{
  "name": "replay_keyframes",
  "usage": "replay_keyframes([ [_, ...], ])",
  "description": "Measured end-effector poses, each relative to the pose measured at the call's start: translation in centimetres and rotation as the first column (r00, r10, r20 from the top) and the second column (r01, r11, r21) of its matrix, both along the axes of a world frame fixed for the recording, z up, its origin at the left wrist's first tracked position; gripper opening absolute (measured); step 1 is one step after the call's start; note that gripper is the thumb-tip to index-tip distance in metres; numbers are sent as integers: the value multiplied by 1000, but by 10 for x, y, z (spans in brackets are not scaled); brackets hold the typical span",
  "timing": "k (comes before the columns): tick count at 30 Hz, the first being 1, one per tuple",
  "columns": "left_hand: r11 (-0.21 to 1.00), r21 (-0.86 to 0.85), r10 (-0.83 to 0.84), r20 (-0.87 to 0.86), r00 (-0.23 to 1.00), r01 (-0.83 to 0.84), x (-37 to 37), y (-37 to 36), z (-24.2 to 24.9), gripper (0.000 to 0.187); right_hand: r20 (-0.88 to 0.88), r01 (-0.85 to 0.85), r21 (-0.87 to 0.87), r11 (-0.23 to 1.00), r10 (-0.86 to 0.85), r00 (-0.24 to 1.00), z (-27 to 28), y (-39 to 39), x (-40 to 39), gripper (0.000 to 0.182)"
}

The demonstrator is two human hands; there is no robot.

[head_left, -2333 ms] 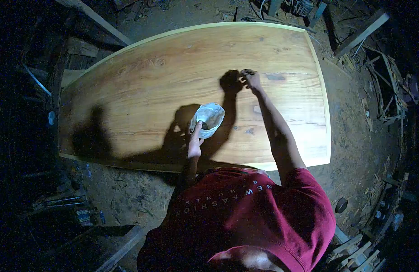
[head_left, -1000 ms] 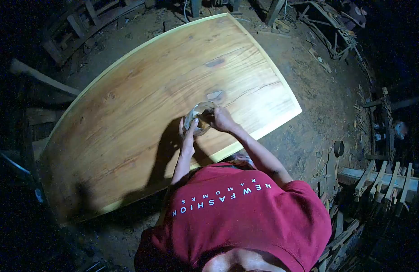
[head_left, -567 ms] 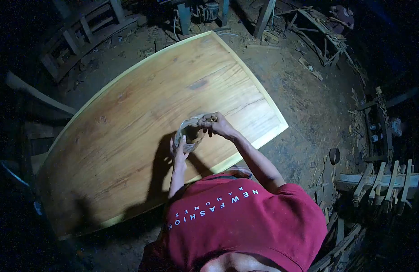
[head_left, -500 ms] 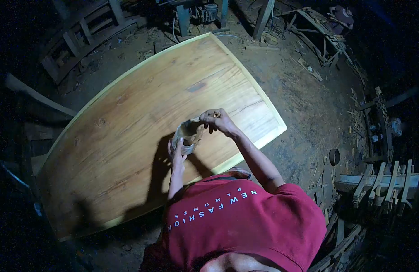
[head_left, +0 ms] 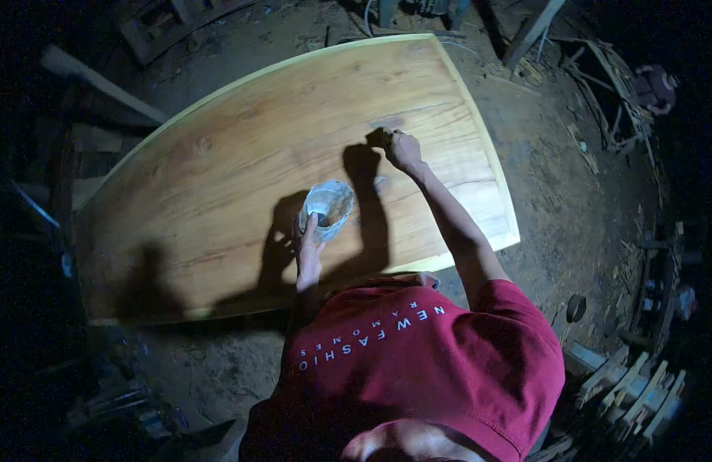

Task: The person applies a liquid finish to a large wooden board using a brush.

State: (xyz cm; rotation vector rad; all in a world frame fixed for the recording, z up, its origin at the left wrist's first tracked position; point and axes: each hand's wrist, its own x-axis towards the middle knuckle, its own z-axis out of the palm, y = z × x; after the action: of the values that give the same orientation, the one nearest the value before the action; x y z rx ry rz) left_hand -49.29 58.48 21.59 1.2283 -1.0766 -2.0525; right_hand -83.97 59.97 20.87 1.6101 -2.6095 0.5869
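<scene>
Container (head_left: 327,207) sits gripped in your left hand (head_left: 310,245), fingers wrapped round its side, above the bench (head_left: 217,169). Your right hand (head_left: 404,150) presses closed fingers onto the bench; what they pinch is not discernible.

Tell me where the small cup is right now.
In the head view, the cup sits in the left hand over the middle of the wooden board, left of the outstretched right hand.
</scene>
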Motion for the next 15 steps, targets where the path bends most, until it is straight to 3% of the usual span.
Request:
replay_keyframes([
  [1,1000,0,16,8,1000,-16,0,0,4,80,22,-68,-11,998,68,997,-8,-6,2,17],
  [2,999,40,35,26,999,-36,1,0,8,79,-34,-27,94,995,30,999,-16,-12,9,18],
  [5,993,110,45,58,997,-51,-1,0,20,74,-47,-94,-122,988,89,995,-39,-22,22,14],
  [7,987,159,15,55,998,-23,-1,0,23,70,87,-76,-142,987,89,992,-15,-20,25,16],
  [8,982,184,25,65,998,-37,-3,-3,16,69,455,-79,-135,988,133,881,7,-20,18,17],
  [9,982,186,29,69,997,-42,-4,-4,17,69,662,-10,-104,995,77,745,-2,-24,3,19],
  [10,982,186,25,77,997,-39,-5,-4,19,69,845,154,-139,978,36,534,10,-18,-4,18],
  [11,982,185,22,84,996,-37,-4,-4,22,69,835,229,-63,971,-74,546,9,-19,-20,16],
  [12,992,125,-32,45,998,26,4,-3,5,49,879,251,-167,954,28,477,12,-13,-31,17],
  [15,991,131,-31,100,995,17,1,-5,16,46,730,344,-82,935,-179,660,12,-17,-58,18],
])
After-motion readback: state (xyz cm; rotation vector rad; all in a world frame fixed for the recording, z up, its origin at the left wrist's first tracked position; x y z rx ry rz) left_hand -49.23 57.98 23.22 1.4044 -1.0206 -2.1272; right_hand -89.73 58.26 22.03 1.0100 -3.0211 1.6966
